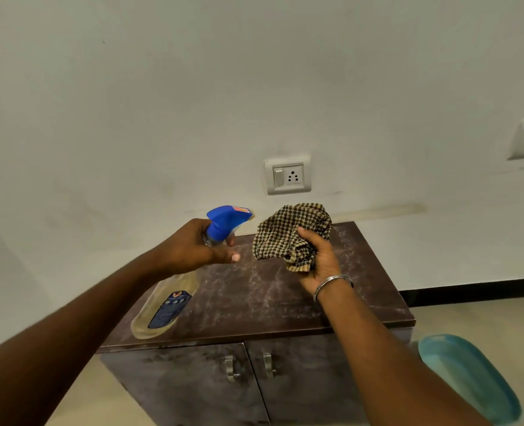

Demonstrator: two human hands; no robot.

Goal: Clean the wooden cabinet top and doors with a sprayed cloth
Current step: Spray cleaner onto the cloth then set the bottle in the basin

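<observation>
Two-handed, hovering above the dusty cabinet top (254, 302). Starting at the left: clasping the spray bottle (168, 305) by its neck in the left hand (193, 250), curling fingers round just below the blue trigger head (227, 219), aiming the nozzle rightward at the cloth (288, 235). Holding that checked cloth bunched in the right hand (319, 262), pinching it between thumb and fingers, keeping it raised just beside the nozzle and apart from the wood. Not yet touching cloth to the top or to the doors (193, 385) below.

Judging from this, risking several things:
- **Overspray:** overshooting so small and crumpled a target and misting the wall socket (288, 175) directly behind the cloth. Probably the worst outcome, being electrical.
- **Wet hand:** possibly wetting the right hand rather than the fabric, with fingers wrapping the near side.
- **Weak spray:** slanting the bottle this steeply, perhaps drawing air instead of liquid with a low fill. Unable to tell the level here.
- **Drips:** further right, possibly dripping past the cabinet edge toward the blue object (470, 376) on the floor.
</observation>
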